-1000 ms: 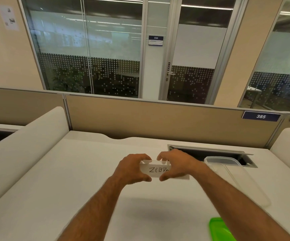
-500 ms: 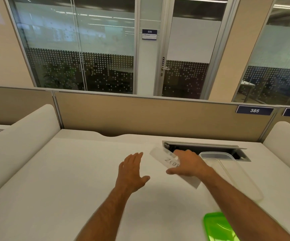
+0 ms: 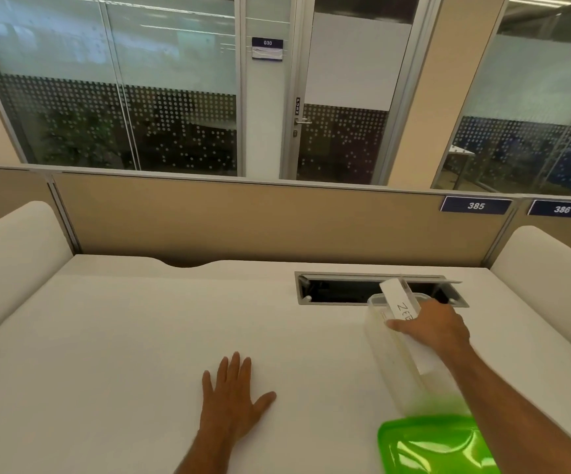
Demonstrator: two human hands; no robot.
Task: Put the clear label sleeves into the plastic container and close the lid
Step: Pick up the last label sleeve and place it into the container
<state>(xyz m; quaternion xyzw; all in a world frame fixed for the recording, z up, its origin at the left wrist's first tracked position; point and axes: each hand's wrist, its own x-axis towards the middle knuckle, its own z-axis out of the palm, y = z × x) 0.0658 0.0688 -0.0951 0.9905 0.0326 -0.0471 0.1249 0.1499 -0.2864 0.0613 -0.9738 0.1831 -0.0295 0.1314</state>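
A long clear plastic container point(image 3: 385, 350) lies open on the white desk at the right. My right hand point(image 3: 431, 328) is over its far end, holding a stack of clear label sleeves point(image 3: 400, 299) with handwritten letters on the top one; the stack tilts up and away over the container's opening. The lower part of the stack is hidden by my fingers. The green translucent lid point(image 3: 431, 446) lies on the desk just in front of the container. My left hand point(image 3: 231, 398) rests flat on the desk with the fingers spread, holding nothing.
An open cable hatch point(image 3: 338, 290) is sunk into the desk just behind the container. A tan partition point(image 3: 243, 220) closes off the back, and white padded dividers point(image 3: 10, 258) flank both sides.
My left hand let go of the sleeves and came down flat on the desk nearer to me. My right hand carried the stack rightward to the container's far end.
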